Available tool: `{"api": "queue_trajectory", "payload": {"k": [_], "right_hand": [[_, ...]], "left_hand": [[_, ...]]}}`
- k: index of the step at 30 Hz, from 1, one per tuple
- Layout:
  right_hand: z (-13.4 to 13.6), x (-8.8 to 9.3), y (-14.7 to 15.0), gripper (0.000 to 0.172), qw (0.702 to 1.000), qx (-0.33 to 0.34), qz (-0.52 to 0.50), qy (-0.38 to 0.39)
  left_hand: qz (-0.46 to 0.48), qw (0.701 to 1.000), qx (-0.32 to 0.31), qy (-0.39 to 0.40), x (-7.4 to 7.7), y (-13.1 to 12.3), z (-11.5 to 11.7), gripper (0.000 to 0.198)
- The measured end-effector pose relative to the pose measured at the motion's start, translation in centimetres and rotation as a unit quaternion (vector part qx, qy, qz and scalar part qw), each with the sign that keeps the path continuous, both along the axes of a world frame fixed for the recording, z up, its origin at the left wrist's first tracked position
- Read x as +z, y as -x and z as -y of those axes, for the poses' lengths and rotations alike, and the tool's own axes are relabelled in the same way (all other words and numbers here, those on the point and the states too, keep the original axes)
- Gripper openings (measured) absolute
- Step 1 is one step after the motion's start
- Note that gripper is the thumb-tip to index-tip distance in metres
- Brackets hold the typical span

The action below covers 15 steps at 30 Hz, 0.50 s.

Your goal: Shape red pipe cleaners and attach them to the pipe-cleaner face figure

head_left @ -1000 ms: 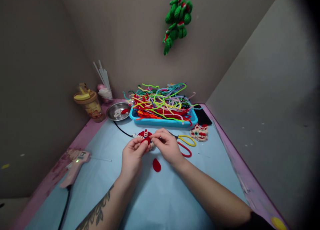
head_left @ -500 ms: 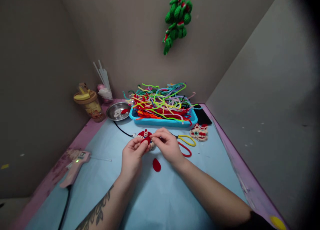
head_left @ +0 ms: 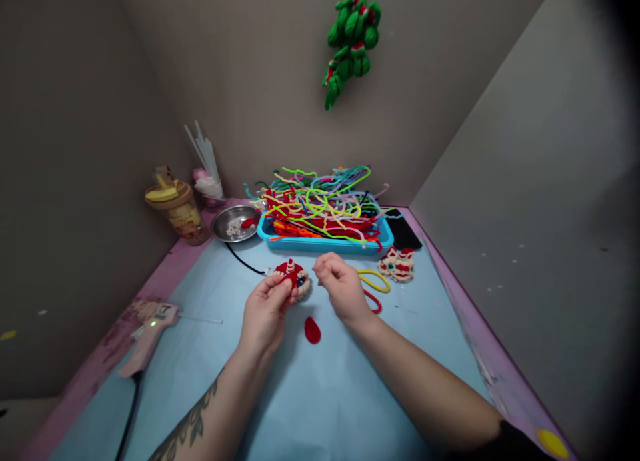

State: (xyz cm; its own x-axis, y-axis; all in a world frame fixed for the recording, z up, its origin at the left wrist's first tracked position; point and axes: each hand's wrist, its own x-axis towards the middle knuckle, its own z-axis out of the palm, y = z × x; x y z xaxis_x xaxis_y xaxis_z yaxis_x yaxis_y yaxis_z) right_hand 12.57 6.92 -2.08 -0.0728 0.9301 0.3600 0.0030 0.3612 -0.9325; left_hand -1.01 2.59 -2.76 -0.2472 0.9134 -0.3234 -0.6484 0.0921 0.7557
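Note:
Between thumb and fingers, my left hand (head_left: 267, 307) pinches a small red felt piece (head_left: 289, 275), partly covered by the fingertips. Just behind it on the blue sheet lies a round red and cream fuzzy-wire ornament (head_left: 303, 285) with some blue. My right hand (head_left: 344, 291) is closed to the right of the ornament, apart from it; whatever its fingertips hold, if anything, cannot be made out. Nearer to me lies a red teardrop-shaped felt piece (head_left: 313, 330). Scissors with yellow and red handles (head_left: 376, 281) lie partly hidden behind my right hand.
A blue tray (head_left: 325, 245) heaped with coloured pipe cleaners stands at the back. Beside it are a metal bowl (head_left: 220, 235) with small white bits, a second ornament (head_left: 397, 265) and a dark phone (head_left: 406, 231). A pink glue gun (head_left: 150, 341) lies left, near a lidded cup (head_left: 185, 217).
My right hand has drawn away to the right from the red felt piece, its fingers curling closed. My left hand keeps its pinch, and more of the ornament shows.

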Motion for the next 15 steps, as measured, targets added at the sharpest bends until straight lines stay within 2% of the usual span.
{"api": "queue_trajectory", "payload": {"k": [6, 10, 15], "right_hand": [[0.8, -0.3, 1.0, 0.009, 0.997, 0.054, 0.022, 0.050], [1.2, -0.4, 1.5, 0.009, 0.993, 0.069, 0.016, 0.095], [1.2, -0.5, 1.6, 0.008, 0.994, 0.060, 0.032, 0.086]], "left_hand": [[0.033, 0.999, 0.002, 0.014, 0.2, 0.1, -0.2, 0.039], [0.021, 1.000, -0.004, 0.003, 0.1, 0.1, -0.1, 0.039], [-0.011, 1.000, 0.010, -0.024, -0.1, -0.1, 0.0, 0.037]]}}
